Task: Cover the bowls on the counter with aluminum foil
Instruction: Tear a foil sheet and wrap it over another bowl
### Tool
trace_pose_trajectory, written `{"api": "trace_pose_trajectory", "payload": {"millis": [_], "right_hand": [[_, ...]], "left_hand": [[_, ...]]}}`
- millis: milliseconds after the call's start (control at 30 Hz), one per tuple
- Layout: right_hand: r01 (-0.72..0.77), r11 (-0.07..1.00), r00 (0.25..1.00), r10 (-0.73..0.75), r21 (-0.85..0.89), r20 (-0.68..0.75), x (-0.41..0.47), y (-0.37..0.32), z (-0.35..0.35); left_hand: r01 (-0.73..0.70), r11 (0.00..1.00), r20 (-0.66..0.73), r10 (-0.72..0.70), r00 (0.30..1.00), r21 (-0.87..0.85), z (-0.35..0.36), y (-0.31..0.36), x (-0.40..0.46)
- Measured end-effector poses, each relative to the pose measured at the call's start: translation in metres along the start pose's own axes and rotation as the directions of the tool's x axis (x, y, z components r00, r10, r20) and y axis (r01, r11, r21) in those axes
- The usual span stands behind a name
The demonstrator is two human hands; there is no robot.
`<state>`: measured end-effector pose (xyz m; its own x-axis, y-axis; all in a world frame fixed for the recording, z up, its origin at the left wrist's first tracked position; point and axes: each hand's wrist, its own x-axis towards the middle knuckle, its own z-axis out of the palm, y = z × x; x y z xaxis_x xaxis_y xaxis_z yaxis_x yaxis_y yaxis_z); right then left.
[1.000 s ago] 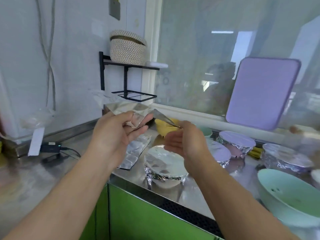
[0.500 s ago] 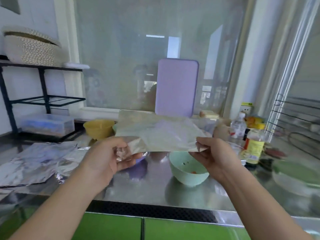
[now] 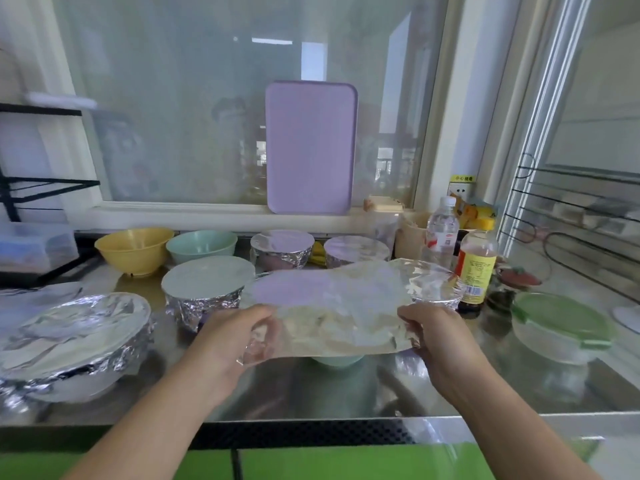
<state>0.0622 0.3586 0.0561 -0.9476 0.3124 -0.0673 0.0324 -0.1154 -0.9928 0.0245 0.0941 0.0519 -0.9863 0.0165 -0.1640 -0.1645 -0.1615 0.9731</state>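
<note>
Foil-wrapped bowl (image 3: 74, 336) sits at the counter's (image 3: 346, 393) left edge as the left hand (image 3: 230, 336) and right hand (image 3: 434, 332) pinch a foil sheet (image 3: 341, 308) by its near corners, spread flat over a green bowl (image 3: 337, 360) near the front edge.

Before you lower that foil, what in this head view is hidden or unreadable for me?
- Green bowl under the foil sheet: rim and contents hidden by the foil.
- Covered bowl by the right hand: mostly behind the foil.
- Large foil-covered bowl: cut off by the left edge.
- Sauce bottle: label too small to read.
- Left hand: fingertips hidden under the foil.
</note>
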Motion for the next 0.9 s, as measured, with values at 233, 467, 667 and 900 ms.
{"api": "trace_pose_trajectory", "payload": {"millis": [233,467,667,900], "right_hand": [[-0.036,0.999,0.999,0.036,-0.009,0.014,-0.002,0.015,-0.010],[-0.207,0.962,0.978,0.205,0.179,0.033,0.017,0.016,-0.006],[-0.258,0.941,0.965,0.264,0.218,0.001,0.019,0.023,-0.001],[-0.198,0.979,0.979,0.195,-0.052,-0.060,0.001,0.024,-0.007]], "left_hand": [[-0.011,0.997,-0.007,0.012,1.000,0.077,-0.008,-0.005,-0.003],[0.098,0.995,0.073,-0.096,0.993,-0.019,-0.007,0.003,0.002],[0.097,0.995,0.032,-0.097,0.995,0.012,-0.004,-0.003,0.005],[0.140,0.983,0.007,-0.142,0.990,0.122,-0.021,-0.004,-0.010]]}}
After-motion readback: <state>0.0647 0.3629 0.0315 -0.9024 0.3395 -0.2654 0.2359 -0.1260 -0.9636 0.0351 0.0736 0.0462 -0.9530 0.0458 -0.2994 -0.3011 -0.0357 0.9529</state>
